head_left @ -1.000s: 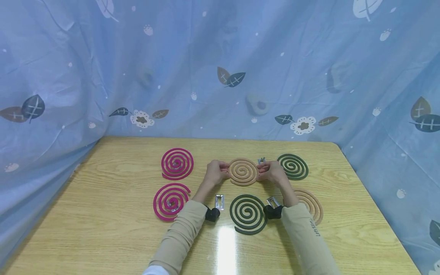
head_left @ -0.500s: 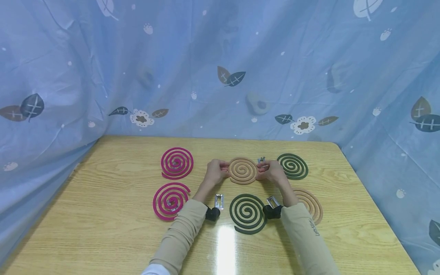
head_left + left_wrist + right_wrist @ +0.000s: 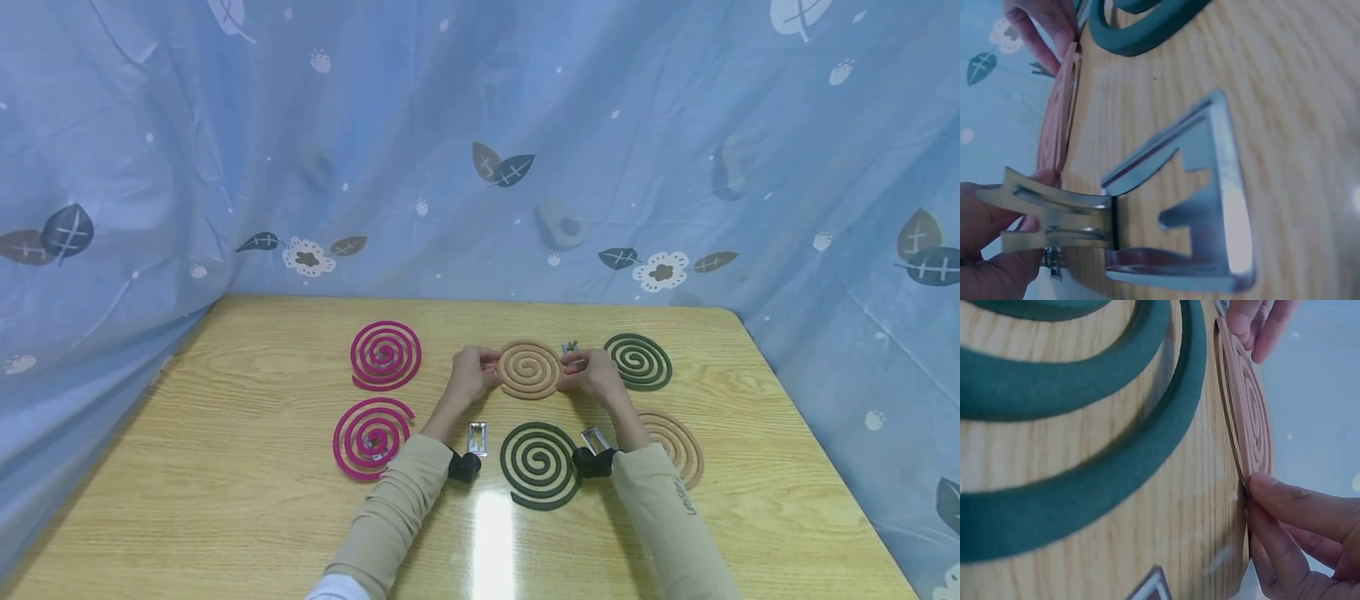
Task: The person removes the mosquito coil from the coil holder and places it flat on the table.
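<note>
A tan mosquito coil (image 3: 529,369) lies between the two hands, near the table's far side. My left hand (image 3: 472,372) pinches its left edge, and my right hand (image 3: 595,373) pinches the right edge. The right wrist view shows the right thumb on top of the coil's rim (image 3: 1254,419) and fingers beneath. In the left wrist view a metal coil stand (image 3: 1210,206) partly covers the left hand (image 3: 991,244). A green mosquito coil (image 3: 538,467) lies nearer, between the forearms. Behind the right fingers is another metal stand (image 3: 570,350).
Two magenta coils (image 3: 417,354) (image 3: 337,442) lie at left with stands beneath. A green coil (image 3: 638,362) lies at far right; a second tan coil (image 3: 686,446) is partly under the right forearm. Small metal stands (image 3: 477,438) (image 3: 595,441) flank the near green coil. A blue curtain (image 3: 450,233) hangs behind.
The tan coil between the hands has shifted slightly up in the head view. Both hands keep their hold on it, nearly still. The other coils and the stands stay in place.
</note>
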Motion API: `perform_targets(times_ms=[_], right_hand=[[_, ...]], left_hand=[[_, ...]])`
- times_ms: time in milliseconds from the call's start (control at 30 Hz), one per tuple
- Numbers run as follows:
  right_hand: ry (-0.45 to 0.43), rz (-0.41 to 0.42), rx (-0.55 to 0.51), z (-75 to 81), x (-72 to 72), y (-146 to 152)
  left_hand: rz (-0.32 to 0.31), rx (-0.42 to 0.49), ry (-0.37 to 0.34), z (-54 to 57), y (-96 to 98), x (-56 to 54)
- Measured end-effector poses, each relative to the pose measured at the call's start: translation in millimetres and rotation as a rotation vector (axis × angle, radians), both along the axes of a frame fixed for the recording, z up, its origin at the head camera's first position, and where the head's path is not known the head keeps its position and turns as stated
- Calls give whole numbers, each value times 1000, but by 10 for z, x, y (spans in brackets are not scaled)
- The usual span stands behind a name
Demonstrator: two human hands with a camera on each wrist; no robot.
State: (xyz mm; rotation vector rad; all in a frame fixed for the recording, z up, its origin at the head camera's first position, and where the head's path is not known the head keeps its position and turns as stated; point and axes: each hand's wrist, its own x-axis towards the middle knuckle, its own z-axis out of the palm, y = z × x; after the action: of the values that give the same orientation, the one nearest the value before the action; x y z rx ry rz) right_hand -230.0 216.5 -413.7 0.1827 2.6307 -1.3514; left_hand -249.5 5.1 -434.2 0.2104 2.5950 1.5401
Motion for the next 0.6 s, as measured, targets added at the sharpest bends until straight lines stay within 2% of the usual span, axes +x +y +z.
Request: perform_targets(times_ms=[133, 367, 500, 600], right_hand=[[17, 11, -43, -11, 25, 48], [60, 53, -241, 61, 162, 165], [106, 77, -280, 98, 268, 141], [141, 72, -314, 97, 337, 97]], left_hand=[[-10, 9, 28, 34, -30, 19], [-62, 87, 94, 174, -145, 126], [-83, 153, 69, 246, -218, 232], [-101, 186, 46, 254, -256, 313]])
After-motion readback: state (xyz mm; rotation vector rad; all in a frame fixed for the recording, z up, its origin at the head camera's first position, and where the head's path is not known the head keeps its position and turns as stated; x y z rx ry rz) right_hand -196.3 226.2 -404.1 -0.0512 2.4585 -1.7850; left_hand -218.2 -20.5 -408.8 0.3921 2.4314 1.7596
